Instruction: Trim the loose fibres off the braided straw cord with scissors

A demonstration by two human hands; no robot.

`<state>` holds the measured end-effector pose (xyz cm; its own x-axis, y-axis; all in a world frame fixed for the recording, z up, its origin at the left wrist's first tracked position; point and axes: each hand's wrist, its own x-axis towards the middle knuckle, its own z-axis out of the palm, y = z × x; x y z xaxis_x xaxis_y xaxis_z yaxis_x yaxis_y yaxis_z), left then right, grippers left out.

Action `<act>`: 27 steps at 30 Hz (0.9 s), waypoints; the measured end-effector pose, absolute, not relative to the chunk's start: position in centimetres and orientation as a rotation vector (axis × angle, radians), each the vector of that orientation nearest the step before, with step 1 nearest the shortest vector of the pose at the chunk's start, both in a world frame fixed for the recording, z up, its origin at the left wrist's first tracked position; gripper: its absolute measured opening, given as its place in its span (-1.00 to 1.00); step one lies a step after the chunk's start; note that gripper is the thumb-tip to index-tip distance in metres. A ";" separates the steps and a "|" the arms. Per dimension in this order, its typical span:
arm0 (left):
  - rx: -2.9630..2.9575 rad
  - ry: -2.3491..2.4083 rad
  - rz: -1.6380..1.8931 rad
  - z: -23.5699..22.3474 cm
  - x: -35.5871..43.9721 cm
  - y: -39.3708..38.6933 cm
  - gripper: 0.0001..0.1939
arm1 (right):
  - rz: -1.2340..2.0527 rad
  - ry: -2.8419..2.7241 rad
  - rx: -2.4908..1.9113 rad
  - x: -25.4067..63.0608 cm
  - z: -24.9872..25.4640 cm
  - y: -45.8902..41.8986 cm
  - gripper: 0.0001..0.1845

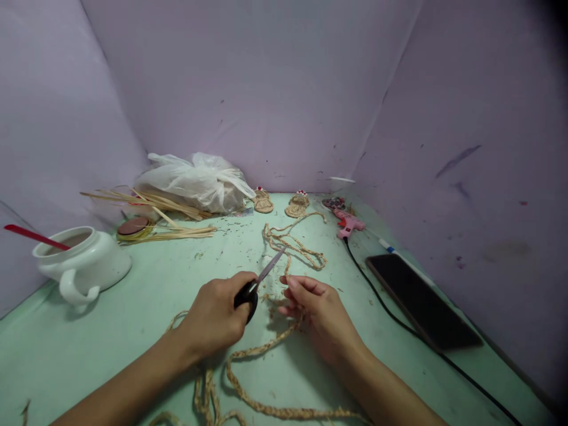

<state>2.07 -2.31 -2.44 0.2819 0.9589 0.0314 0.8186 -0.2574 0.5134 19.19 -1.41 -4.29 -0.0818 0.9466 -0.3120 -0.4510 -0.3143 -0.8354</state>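
Note:
My left hand (217, 310) is closed around the black handles of a pair of scissors (268, 269), whose blades point up and to the right. Between the thumb and fingers of my right hand (322, 307) is a braided straw cord (252, 353), pinched just right of the blades. One stretch of the cord runs away across the table in loose loops beyond my hands. Another stretch curves below my right hand towards the near edge, where more braid lies in coils. The blades look apart from the pinched part.
On the left stand a white pot (110, 260) with a red stick, straw strips (186, 232) and a white plastic bag (199, 180). Two small woven sandals (297, 204) sit at the back. To the right lie a pink glue gun (349, 223), its black cable and a dark phone (421, 299).

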 end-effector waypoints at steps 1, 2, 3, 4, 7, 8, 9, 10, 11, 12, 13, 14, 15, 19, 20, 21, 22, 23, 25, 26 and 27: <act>2.154 1.615 0.474 -2.6 2.1 -2.3 -0.65 | 1.635 -0.678 -1.061 19.2 -4.3 -1.4 -0.70; 2.161 1.624 0.473 -2.7 2.1 -2.3 -0.65 | 1.639 -0.687 -1.058 19.2 -4.3 -1.3 -0.70; 2.175 1.634 0.474 -2.8 2.1 -2.3 -0.65 | 1.647 -0.696 -1.052 19.3 -4.3 -1.3 -0.71; 2.192 1.646 0.479 -2.9 2.1 -2.4 -0.65 | 1.658 -0.703 -1.045 19.3 -4.3 -1.3 -0.73; 2.254 1.660 0.481 -3.1 2.1 -2.7 -0.65 | 1.712 -0.699 -1.016 19.3 -4.3 -1.3 -0.73; 2.279 1.656 0.470 -3.2 2.1 -2.8 -0.65 | 1.729 -0.698 -1.009 19.3 -4.3 -1.3 -0.72; 2.307 1.650 0.455 -3.3 2.1 -2.8 -0.64 | 1.737 -0.710 -1.009 19.3 -4.3 -1.3 -0.72; 2.337 1.645 0.437 -3.4 2.1 -2.8 -0.63 | 1.734 -0.733 -1.015 19.3 -4.3 -1.3 -0.72; 2.366 1.642 0.414 -3.4 2.1 -2.8 -0.61 | 1.726 -0.763 -1.031 19.3 -4.3 -1.3 -0.74; 2.391 1.644 0.390 -3.5 2.2 -2.7 -0.61 | 1.711 -0.798 -1.059 19.3 -4.3 -1.3 -0.76; 2.410 1.653 0.366 -3.5 2.2 -2.7 -0.60 | 1.691 -0.830 -1.093 19.3 -4.4 -1.3 -0.76; 2.421 1.671 0.340 -3.5 2.2 -2.6 -0.60 | 1.670 -0.853 -1.127 19.3 -4.4 -1.3 -0.76; 2.425 1.692 0.310 -3.5 2.3 -2.6 -0.60 | 1.645 -0.867 -1.158 19.4 -4.4 -1.3 -0.75; 2.401 1.727 0.218 -3.5 2.2 -2.5 -0.63 | 1.535 -0.910 -1.204 19.6 -4.5 -1.2 -0.73; 2.382 1.725 0.229 -3.5 2.1 -2.5 -0.63 | 1.517 -0.916 -1.205 19.6 -4.5 -1.2 -0.73; 2.353 1.727 0.267 -3.5 2.1 -2.5 -0.64 | 1.505 -0.918 -1.206 19.7 -4.5 -1.1 -0.72; 2.308 1.731 0.329 -3.6 2.0 -2.4 -0.65 | 1.495 -0.919 -1.209 19.7 -4.4 -1.1 -0.73; 2.240 1.729 0.415 -3.6 2.1 -2.2 -0.67 | 1.481 -0.927 -1.216 19.7 -4.4 -1.0 -0.74; 1.988 1.683 0.649 -3.6 2.2 -1.9 -0.74 | 1.421 -0.999 -1.258 19.6 -4.4 -1.1 -0.80; 1.800 1.632 0.765 -3.6 2.4 -1.6 -0.74 | 1.380 -1.064 -1.291 19.4 -4.3 -1.3 -0.83; 1.593 1.564 0.864 -3.6 2.6 -1.4 -0.70 | 1.345 -1.144 -1.321 19.2 -4.4 -1.6 -0.86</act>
<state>2.58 -1.41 -3.64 0.0343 0.9990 -0.0280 0.5080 0.0067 0.8613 19.21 -1.57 -4.37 -0.0210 0.9862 -0.1642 0.0040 -0.1641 -0.9864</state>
